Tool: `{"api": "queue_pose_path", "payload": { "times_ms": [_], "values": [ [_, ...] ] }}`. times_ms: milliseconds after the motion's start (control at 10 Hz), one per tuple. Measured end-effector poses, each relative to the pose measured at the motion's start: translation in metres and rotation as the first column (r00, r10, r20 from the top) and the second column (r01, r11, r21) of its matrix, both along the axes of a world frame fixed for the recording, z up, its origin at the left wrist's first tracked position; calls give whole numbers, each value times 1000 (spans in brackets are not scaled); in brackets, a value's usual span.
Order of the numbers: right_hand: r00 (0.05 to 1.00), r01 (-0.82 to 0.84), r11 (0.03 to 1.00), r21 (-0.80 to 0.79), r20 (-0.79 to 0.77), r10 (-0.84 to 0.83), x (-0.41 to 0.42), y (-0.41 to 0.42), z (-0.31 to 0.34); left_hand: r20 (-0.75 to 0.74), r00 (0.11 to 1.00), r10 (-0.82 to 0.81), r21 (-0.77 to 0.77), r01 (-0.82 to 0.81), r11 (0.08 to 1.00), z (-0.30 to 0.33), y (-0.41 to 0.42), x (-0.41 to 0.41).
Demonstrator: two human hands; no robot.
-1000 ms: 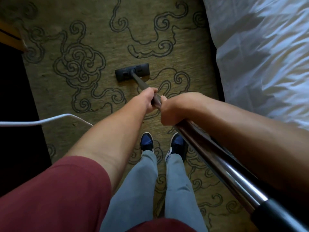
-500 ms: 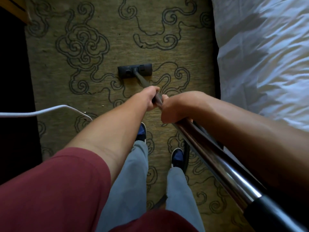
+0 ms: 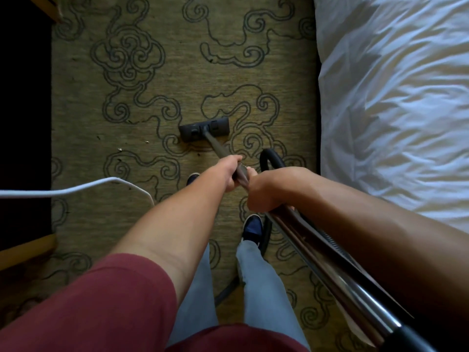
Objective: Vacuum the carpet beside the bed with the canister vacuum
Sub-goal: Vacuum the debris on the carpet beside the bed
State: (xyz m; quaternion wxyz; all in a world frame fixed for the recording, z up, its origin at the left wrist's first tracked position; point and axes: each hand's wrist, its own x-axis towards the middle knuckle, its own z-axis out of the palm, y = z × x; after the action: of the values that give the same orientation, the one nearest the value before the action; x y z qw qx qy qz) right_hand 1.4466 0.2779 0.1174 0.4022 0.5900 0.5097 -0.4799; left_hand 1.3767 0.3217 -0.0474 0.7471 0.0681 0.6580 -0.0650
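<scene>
A dark floor nozzle (image 3: 204, 128) rests flat on the olive carpet (image 3: 177, 72) with its dark swirl pattern, left of the white bed (image 3: 396, 102). A chrome wand (image 3: 330, 265) runs from the nozzle back to the lower right. My left hand (image 3: 232, 171) is closed around the wand further down, and my right hand (image 3: 269, 189) grips it just behind. A black ribbed hose (image 3: 272, 158) loops up past my right hand. The canister itself is out of view.
A white cord (image 3: 76, 190) crosses from the left edge toward my legs. Small crumbs (image 3: 119, 149) lie on the carpet left of the nozzle. Dark floor and wooden furniture edges (image 3: 25, 250) border the left. My blue shoes (image 3: 252, 227) stand on the carpet.
I have stepped backward along the bed and drawn the nozzle with me over the carpet. The black hose loop has come into view beside my right hand. Both hands keep their grip.
</scene>
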Motion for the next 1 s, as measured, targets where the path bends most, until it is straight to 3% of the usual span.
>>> {"api": "queue_pose_path", "payload": {
  "times_ms": [100, 200, 400, 700, 900, 1000],
  "values": [
    [1000, -9, 1000, 29, -8, 9, 5, -24, 3, -11, 1000, -24, 9, 24, 1000, 3, -24, 5],
    [988, 89, 992, 89, -132, -77, 14, -38, 33, 14, 1000, -13, 7, 13, 1000, 15, -36, 9],
    [980, -7, 980, 200, -195, 47, 8, -20, 62, 72, 994, 80, 107, -87, 990, 51, -9, -4],
    [946, -116, 941, 317, -255, 202, -88, 50, 74, -7, 971, 237, 254, -227, 940, 69, 67, -120],
    [932, -250, 909, 333, -172, 320, -167, 97, 54, -44, 916, 398, 285, -370, 884, 58, 96, -204],
    [906, -247, 915, 318, -259, 335, -200, 118, 41, -86, 899, 428, 276, -392, 878, 45, 105, -238]
  ]
}}
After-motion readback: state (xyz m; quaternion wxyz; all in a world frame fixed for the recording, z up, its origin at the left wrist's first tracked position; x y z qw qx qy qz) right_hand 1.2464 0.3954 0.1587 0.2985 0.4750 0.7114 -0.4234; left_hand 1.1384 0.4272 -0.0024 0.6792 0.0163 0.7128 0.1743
